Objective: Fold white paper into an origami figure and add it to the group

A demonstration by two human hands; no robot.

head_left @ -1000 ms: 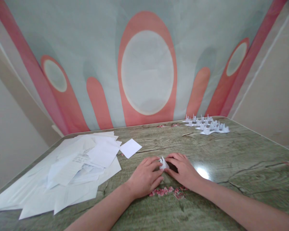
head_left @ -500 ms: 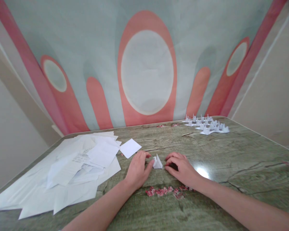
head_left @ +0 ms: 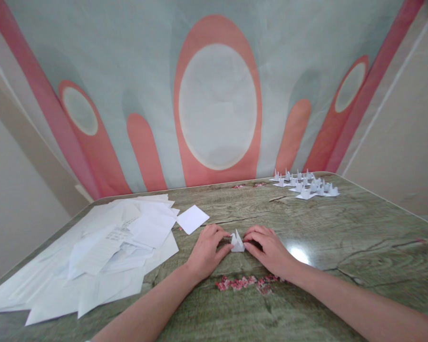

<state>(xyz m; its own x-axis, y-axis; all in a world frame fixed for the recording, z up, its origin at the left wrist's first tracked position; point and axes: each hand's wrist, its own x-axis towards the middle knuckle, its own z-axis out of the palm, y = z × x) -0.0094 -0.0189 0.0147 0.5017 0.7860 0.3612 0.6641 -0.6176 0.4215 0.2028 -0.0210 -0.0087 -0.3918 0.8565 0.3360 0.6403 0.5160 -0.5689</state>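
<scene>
A small white folded paper crane (head_left: 238, 243) stands on the table in front of me, its thin point sticking up. My left hand (head_left: 208, 251) has thumb and fingers closed at the crane's left side. From the other side, the fingertips of my right hand (head_left: 268, 248) pinch its right edge. Just beyond my left hand lies a square sheet of white paper (head_left: 193, 219), flat on the tabletop.
A large spread of loose white papers (head_left: 107, 256), some with writing, covers the left of the wood-patterned table (head_left: 342, 247). Several white paper cranes (head_left: 306, 185) are grouped at the back right. Behind the table hangs a patterned backdrop (head_left: 217, 35).
My right fingers, apart from the crane before, now touch its right side. The crane has shifted slightly to the right, with my left hand following it.
</scene>
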